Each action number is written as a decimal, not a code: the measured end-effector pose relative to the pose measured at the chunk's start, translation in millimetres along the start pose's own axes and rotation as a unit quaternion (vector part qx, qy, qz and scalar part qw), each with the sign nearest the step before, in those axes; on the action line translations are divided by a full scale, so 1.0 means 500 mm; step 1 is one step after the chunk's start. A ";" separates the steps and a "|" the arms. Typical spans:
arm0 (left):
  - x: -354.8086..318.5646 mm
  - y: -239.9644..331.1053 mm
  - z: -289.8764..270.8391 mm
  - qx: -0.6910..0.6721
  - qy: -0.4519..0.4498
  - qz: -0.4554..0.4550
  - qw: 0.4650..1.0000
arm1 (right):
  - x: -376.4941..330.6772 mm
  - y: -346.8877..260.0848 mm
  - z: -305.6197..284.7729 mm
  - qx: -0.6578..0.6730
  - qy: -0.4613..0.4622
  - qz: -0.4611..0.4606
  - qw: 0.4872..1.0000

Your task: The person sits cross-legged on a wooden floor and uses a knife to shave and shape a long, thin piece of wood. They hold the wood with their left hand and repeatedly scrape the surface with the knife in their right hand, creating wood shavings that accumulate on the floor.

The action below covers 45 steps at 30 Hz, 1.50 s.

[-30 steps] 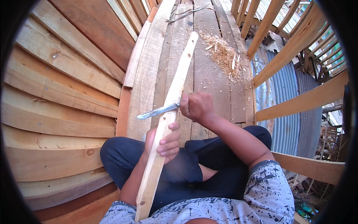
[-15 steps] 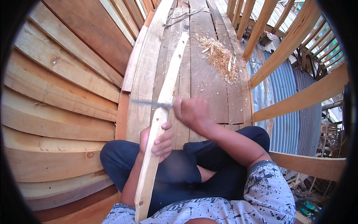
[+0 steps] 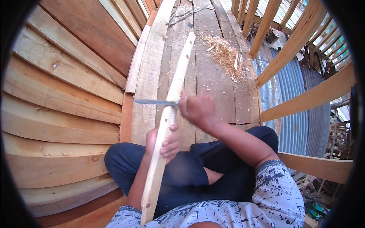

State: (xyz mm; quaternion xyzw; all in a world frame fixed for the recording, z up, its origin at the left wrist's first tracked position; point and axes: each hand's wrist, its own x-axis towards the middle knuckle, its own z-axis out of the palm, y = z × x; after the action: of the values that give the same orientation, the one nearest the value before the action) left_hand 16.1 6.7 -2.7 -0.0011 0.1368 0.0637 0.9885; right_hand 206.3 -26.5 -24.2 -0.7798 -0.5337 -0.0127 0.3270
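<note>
A long pale wooden pole [image 3: 178,79] slants from my lap out over the floorboards, its far end narrower. My left hand [image 3: 170,142] is wrapped round its lower half, thumb and fingers closed on the wood. In my right hand [image 3: 199,110] is a knife, its handle hidden by the closed fist. The knife's grey blade [image 3: 154,102] lies across the pole a little beyond my left hand, pointing left. Small knots show on the pole's surface.
A heap of wood shavings [image 3: 226,55] lies on the plank floor [image 3: 213,95] at the far right, and thin twigs [image 3: 188,16] lie beyond. Stacked boards wall the left [image 3: 64,129]. A wooden railing [image 3: 300,102] runs along the right, with corrugated metal sheets [image 3: 285,114] below it.
The blade was smeared by motion and now shows sharply, at nearly the same spot on the pole. The whole scene has shifted slightly right in view; both grips stay the same.
</note>
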 end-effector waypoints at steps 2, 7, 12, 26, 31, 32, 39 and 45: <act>-0.004 -0.005 0.001 -0.007 -0.018 0.008 1.000 | -0.021 -0.004 -0.002 -0.005 0.007 -0.093 0.996; 0.007 -0.007 0.004 0.002 0.017 -0.007 1.000 | 0.012 0.021 -0.005 0.038 0.019 -0.069 0.997; -0.001 -0.007 0.009 0.027 0.041 -0.008 0.999 | 0.027 0.063 0.011 0.033 0.041 -0.106 0.993; -0.011 0.005 -0.009 0.065 0.045 -0.003 0.997 | -0.025 -0.009 -0.010 0.030 -0.013 -0.125 0.992; 0.008 0.004 -0.006 0.053 0.070 -0.027 0.996 | 0.022 0.043 0.025 0.065 0.036 -0.061 0.995; 0.000 0.014 -0.014 0.066 0.052 -0.022 0.996 | -0.001 0.016 0.016 0.029 0.019 -0.085 0.996; 0.003 0.000 -0.011 0.066 0.089 -0.020 0.994 | 0.037 0.054 0.031 0.006 0.050 -0.036 0.998; -0.017 -0.004 0.007 0.075 0.079 -0.018 0.994 | 0.024 0.079 0.062 -0.051 0.043 -0.062 0.996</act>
State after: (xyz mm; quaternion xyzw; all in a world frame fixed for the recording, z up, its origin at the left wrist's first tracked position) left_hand 9.0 3.5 2.8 0.0650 0.2187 0.0348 0.9730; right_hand 234.6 -9.3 -63.7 -0.7594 -0.5655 -0.0937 0.3078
